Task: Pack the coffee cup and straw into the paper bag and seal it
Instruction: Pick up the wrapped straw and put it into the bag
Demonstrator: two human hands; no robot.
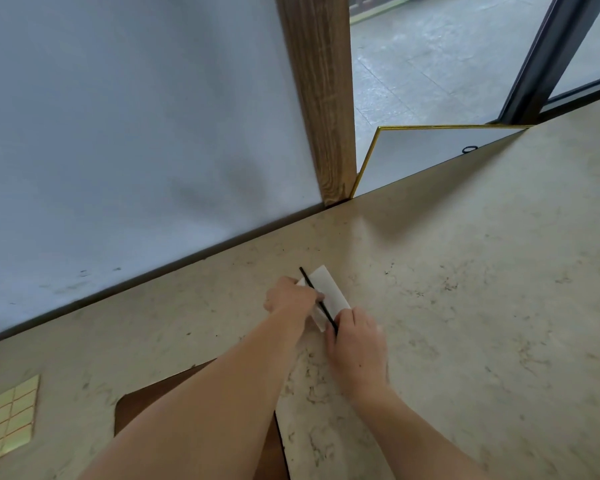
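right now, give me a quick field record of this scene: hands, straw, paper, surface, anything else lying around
left hand: pinches the black straw near its middle
right hand: holds the straw's near end
straw: lies diagonally across the white paper
white paper: flat on the counter, partly under both hands
cup and bag: not in view
other: yellow gridded sheet at the left edge, wooden post behind

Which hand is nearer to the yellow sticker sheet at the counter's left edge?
Left. The left hand holds the black straw mid-counter, still well right of the yellow sticker sheet; the right hand grips the straw's near end, farther right.
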